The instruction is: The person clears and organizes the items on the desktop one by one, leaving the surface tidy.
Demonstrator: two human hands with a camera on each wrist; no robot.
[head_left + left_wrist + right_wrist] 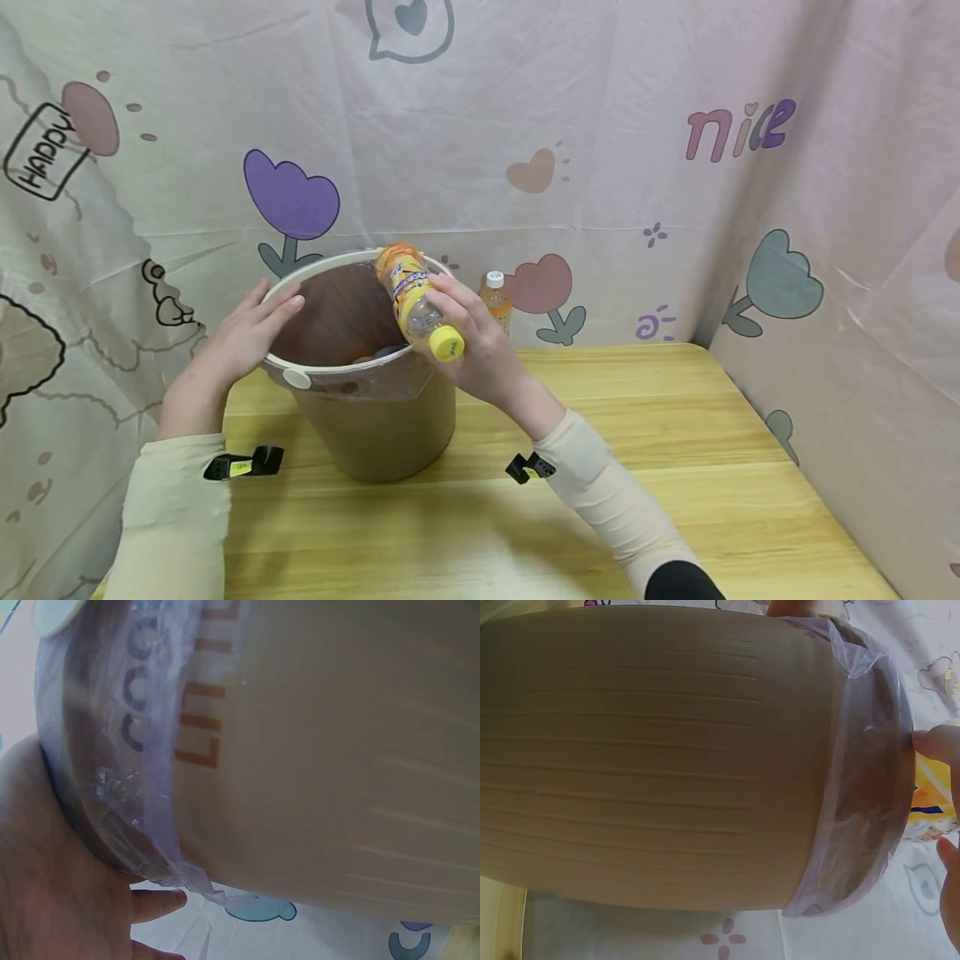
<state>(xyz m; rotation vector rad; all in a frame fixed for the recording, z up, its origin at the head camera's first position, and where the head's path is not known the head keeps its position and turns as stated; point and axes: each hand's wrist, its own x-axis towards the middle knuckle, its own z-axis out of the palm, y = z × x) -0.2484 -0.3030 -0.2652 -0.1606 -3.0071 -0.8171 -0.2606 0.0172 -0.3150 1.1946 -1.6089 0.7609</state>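
A brown bin (pixel 375 425) with a white rim and a clear plastic liner stands upright on the table. My left hand (pixel 240 337) rests on the left side of its rim, the fingers fairly straight. In the left wrist view, fingers (pixel 159 906) stretch past the bin's wall. My right hand (pixel 480 342) grips a plastic drink bottle (pixel 411 292) with an orange and yellow label and yellow cap. Tilted, this bottle lies over the right rim, its cap towards me. Part of its label shows in the right wrist view. Something dark and orange lies inside the bin, mostly hidden.
Behind my right hand stands a second bottle (pixel 495 296) with a white cap and orange contents, partly covered. The wooden table (pixel 637 467) reaches back to a printed curtain (pixel 600 117), which also closes off the left and right sides.
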